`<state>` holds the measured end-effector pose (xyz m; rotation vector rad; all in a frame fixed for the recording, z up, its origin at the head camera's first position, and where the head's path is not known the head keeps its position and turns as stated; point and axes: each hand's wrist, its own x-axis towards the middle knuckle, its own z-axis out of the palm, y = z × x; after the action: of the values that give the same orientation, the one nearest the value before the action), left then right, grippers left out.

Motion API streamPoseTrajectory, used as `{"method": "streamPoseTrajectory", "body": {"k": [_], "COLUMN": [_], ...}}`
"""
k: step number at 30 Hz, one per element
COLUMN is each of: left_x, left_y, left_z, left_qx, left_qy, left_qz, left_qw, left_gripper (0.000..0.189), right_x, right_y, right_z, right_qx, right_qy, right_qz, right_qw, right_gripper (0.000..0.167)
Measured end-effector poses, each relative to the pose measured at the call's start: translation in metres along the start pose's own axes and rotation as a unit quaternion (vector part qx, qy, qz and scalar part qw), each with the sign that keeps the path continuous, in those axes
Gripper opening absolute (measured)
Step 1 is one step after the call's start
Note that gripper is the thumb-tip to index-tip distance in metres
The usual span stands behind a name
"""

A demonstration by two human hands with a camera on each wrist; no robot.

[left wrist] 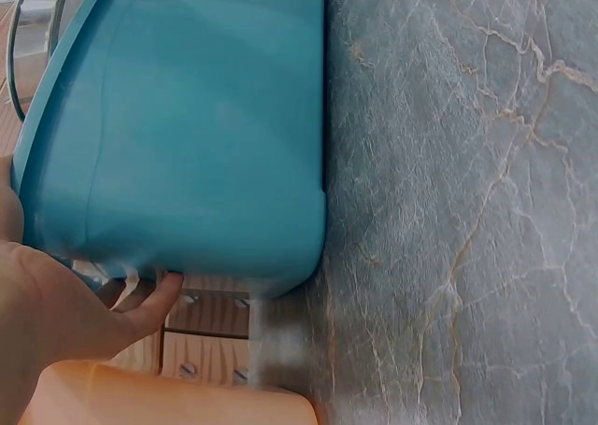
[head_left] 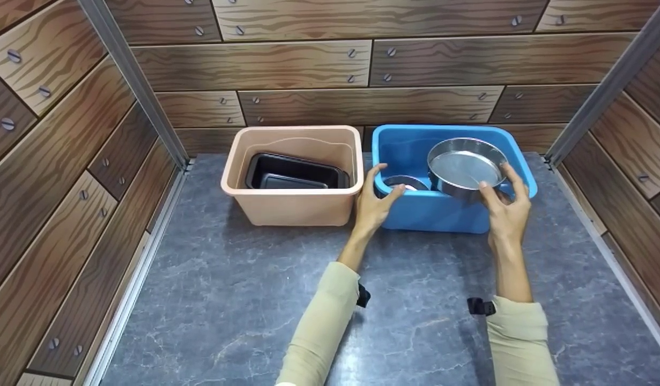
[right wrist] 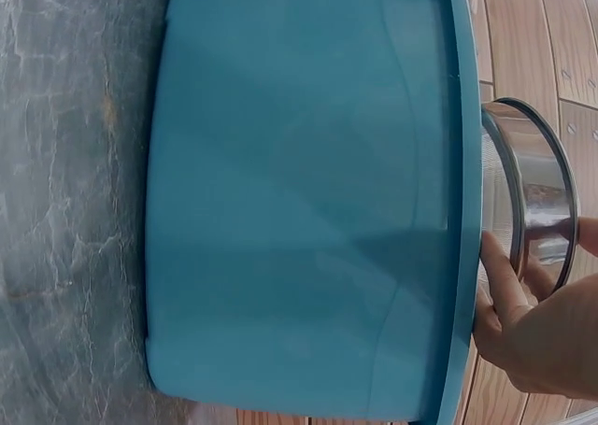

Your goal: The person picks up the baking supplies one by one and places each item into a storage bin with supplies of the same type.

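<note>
My right hand [head_left: 508, 209] pinches the rim of a round metal flour sieve [head_left: 465, 167] with a fine mesh bottom, held over the right half of the blue bin [head_left: 437, 212]. In the right wrist view the sieve [right wrist: 542, 196] shows just above the bin's rim, the fingers round its side. My left hand [head_left: 373, 206] grips the blue bin's front left corner, thumb by the front rim and fingers along the side. Inside the bin at the left lies another round metal piece [head_left: 406, 181], partly hidden by the front wall.
A peach bin [head_left: 295, 209] stands left of the blue one, with a narrow gap between them. It holds a black loaf pan [head_left: 297, 171]. Both bins stand on a grey marbled tabletop [head_left: 244, 300], near the wood-patterned back wall [head_left: 308, 64]; similar panels flank both sides.
</note>
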<state>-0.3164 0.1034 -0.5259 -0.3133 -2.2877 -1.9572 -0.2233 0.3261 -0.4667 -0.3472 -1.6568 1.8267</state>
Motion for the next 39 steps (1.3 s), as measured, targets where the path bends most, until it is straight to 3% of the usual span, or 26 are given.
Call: {"method": "streamPoseTrajectory", "body": {"k": [8,17,26,39], "left_x": [0.000,-0.002,0.000,0.000], "left_y": [-0.001,-0.003,-0.002,-0.002], "left_z": [0.000,0.001,0.000,0.000], "left_qx": [-0.006,-0.001,0.001,0.002], "left_qy": [0.001,-0.008,-0.001,-0.007], "left_qz": [0.002,-0.008,0.002,-0.003], "left_qw": [1.0000,0.9999,1.0000,1.0000], "left_gripper": [0.065,0.065,0.066,0.068], "right_x": [0.004,0.007,-0.002,0.007], "right_y": [0.002,0.005,-0.014,0.002], "right_z": [0.004,0.009,0.020,0.016], "right_qx": [-0.013,-0.085,-0.149,-0.204], "right_qy": [0.003,0.006,0.000,-0.011], "right_qz": [-0.012,-0.024,-0.046,-0.064], "right_qw": [0.9998,0.9960,0.9878,0.9769], "right_gripper": [0.062,0.062,0.062,0.060]}}
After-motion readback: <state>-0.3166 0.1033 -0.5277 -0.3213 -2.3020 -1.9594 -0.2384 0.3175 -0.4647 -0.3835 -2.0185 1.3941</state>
